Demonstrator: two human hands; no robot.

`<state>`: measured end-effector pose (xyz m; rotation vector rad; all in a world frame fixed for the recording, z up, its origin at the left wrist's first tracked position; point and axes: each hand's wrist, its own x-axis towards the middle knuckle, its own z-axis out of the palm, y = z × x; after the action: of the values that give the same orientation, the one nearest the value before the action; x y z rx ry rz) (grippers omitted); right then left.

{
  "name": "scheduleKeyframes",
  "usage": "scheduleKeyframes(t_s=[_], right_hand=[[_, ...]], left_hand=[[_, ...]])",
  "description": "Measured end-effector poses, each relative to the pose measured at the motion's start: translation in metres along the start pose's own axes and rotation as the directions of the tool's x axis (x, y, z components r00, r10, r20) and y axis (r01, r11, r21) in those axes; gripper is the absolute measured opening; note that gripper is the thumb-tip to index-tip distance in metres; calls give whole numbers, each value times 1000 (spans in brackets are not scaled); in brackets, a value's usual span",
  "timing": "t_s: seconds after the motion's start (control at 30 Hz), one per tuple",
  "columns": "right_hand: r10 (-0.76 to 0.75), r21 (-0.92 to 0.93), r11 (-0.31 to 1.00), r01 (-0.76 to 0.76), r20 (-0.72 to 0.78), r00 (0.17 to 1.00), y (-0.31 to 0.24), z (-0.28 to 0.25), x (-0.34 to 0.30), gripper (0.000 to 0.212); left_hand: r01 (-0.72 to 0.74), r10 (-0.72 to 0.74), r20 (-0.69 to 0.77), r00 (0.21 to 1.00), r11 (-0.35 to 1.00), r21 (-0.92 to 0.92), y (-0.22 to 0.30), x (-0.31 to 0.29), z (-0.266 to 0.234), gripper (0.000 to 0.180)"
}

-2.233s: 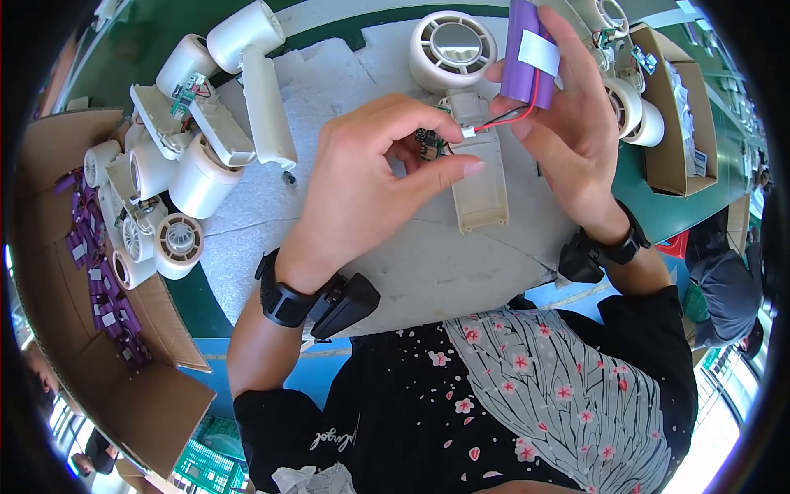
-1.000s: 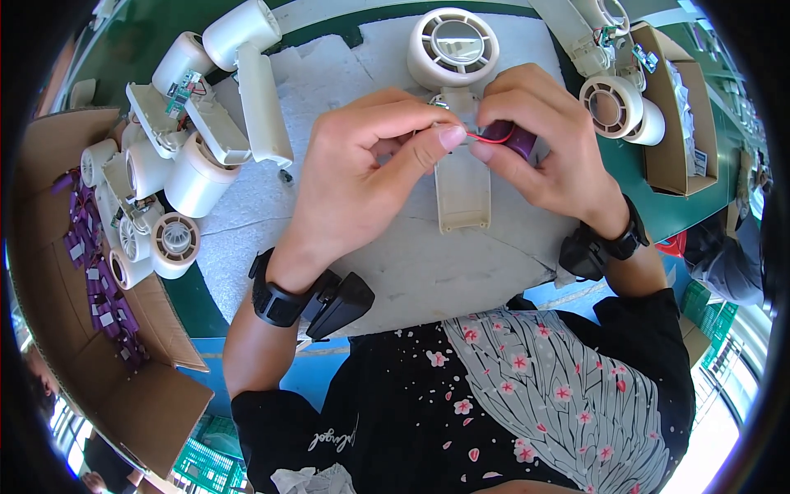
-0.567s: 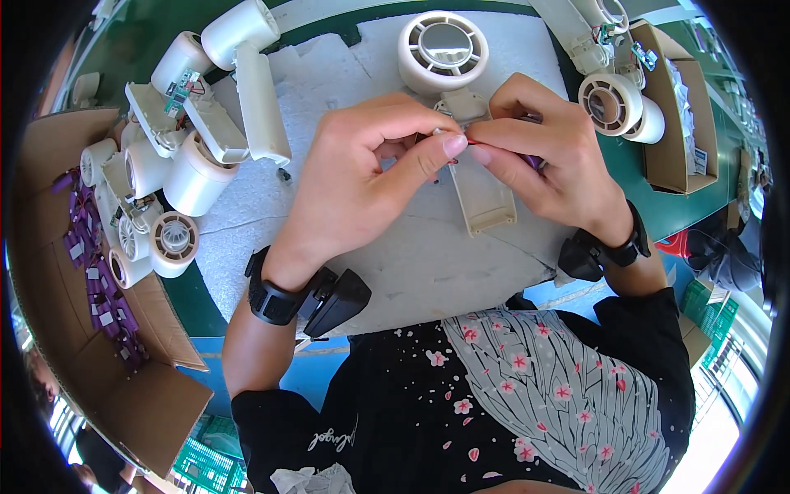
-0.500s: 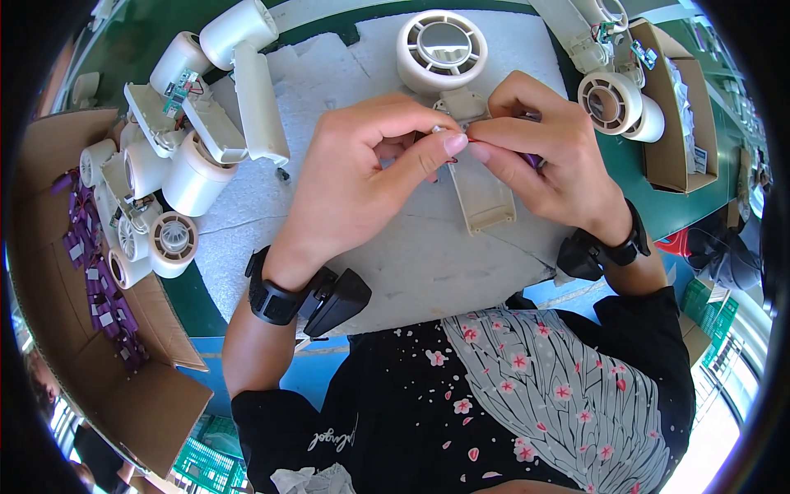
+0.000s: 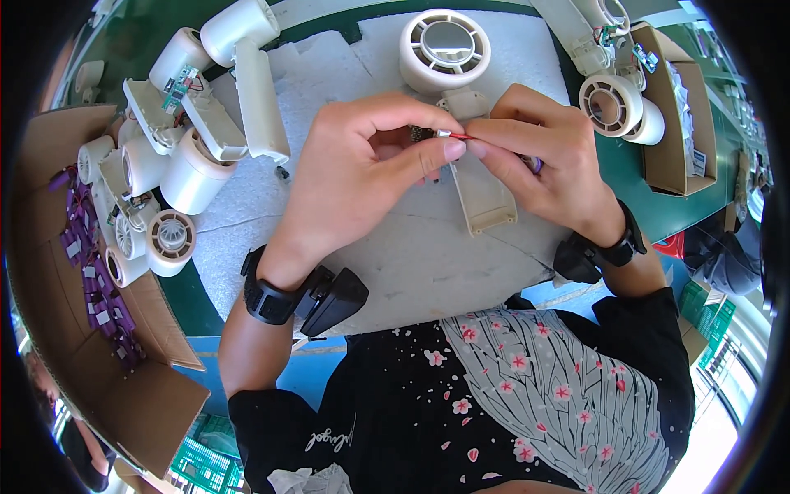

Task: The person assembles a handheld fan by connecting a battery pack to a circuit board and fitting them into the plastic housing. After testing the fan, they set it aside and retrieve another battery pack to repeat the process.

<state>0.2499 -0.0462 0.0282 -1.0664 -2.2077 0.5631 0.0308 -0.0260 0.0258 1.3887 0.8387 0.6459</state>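
My left hand (image 5: 354, 169) is closed, pinching a small white connector (image 5: 443, 133) between thumb and forefinger; a dark small part sits just behind it. With its thumb and forefinger my right hand (image 5: 547, 156) grips a thin red wire (image 5: 459, 137) running into that connector. Part of a purple battery (image 5: 534, 165) shows under the right fingers. Beneath both hands lies an opened cream handheld fan, its round head (image 5: 445, 51) at the far side and its hollow handle shell (image 5: 487, 202) pointing toward me. The hands hide the handle's middle.
A foam sheet (image 5: 370, 280) covers the work surface. Several opened fans (image 5: 197, 173) are heaped at the left, beside a cardboard box (image 5: 156, 403) with purple batteries (image 5: 99, 288). More fans (image 5: 611, 103) and a smaller cardboard box (image 5: 699, 123) stand at the right.
The white connector and dark part now show more clearly between my fingertips, with more red wire exposed. My right hand has shifted slightly down; both hands keep their pinch.
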Motion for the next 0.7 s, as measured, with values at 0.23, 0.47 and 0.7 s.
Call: scheduleKeyframes(t_s=[0.23, 0.47, 0.7], right_hand=[[-1, 22, 1000, 0, 35, 999, -2, -3, 2, 18], [-29, 12, 1000, 29, 83, 996, 0, -3, 1, 18], [9, 10, 1000, -9, 57, 998, 0, -2, -1, 18]], left_hand=[[52, -42, 120, 992, 995, -87, 0, 1, -13, 36], [70, -62, 115, 991, 995, -68, 3, 1, -15, 39], [36, -31, 108, 994, 998, -49, 4, 2, -16, 43]])
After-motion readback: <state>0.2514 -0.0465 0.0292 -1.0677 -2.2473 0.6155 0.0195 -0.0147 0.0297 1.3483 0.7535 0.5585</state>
